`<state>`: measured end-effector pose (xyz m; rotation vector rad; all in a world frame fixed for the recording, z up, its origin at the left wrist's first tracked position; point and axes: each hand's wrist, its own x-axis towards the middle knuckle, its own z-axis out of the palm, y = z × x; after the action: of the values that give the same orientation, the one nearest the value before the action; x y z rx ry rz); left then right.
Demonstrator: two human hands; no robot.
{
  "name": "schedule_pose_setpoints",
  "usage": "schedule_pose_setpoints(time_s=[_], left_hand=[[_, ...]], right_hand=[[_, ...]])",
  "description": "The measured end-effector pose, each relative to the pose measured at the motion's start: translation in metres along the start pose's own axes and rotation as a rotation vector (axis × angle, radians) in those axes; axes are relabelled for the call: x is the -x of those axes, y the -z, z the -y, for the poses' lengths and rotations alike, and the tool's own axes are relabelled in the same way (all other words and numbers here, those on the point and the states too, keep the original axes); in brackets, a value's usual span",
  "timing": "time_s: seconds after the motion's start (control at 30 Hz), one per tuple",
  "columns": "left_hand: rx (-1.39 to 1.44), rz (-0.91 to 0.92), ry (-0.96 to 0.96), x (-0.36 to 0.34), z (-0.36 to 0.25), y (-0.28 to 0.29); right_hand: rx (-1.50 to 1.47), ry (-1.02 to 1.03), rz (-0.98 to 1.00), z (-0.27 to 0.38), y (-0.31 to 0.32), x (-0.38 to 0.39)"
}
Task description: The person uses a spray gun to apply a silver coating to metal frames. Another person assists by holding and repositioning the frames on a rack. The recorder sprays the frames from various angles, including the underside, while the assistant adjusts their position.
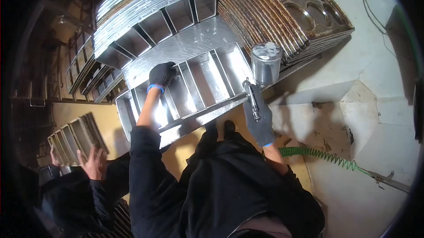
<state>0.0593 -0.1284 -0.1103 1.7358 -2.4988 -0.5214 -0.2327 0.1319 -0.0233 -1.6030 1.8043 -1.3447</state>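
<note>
Here we are with the work centred on a silver, rectangular metal pan set [207, 81] of five deep compartments, lying aslant along the near edge of a scratched, grey metal table [176, 46]. The left hand [161, 74], in a dark knitted glove, is at its far rim, over the second compartment from the left; its fingers are mostly hidden, so we cannot tell whether they pinch or merely press. On the right, the gloved right hand [259, 116] has its fingers wrapped around a slim silver spray gun [252, 101], just beside the set's right end.

How far along? We'd call this set in hand and unfinished. No spray shows, and under that glare we cannot tell which compartments have been treated. At the far left, a tall stack of similar silver pan sets [145, 4] has no hand on it; done or waiting, we cannot say.

Now the containers: bright bare metal shows inside the near set's compartments and the stack's top ones. The round metal cup [266, 70] above the gun has a white-smeared top, its contents hidden from us.
</note>
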Motion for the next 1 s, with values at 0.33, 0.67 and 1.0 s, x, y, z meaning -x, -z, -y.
schedule_pose_setpoints(time_s=[0.33, 0.67, 1.0], left_hand=[[-0.455, -0.621, 0.842, 0.200, 0.047, -0.012], [0.152, -0.330, 0.843, 0.239, 0.118, -0.014], [0.381, -0.561, 0.612, 0.247, 0.149, -0.031]], right_hand=[[-0.101, 0.052, 0.129, -0.009, -0.001, -0.035], [-0.144, -0.071, 0.231, -0.029, 0.009, -0.036], [-0.318, -0.037, 0.310, -0.021, -0.022, -0.026]])
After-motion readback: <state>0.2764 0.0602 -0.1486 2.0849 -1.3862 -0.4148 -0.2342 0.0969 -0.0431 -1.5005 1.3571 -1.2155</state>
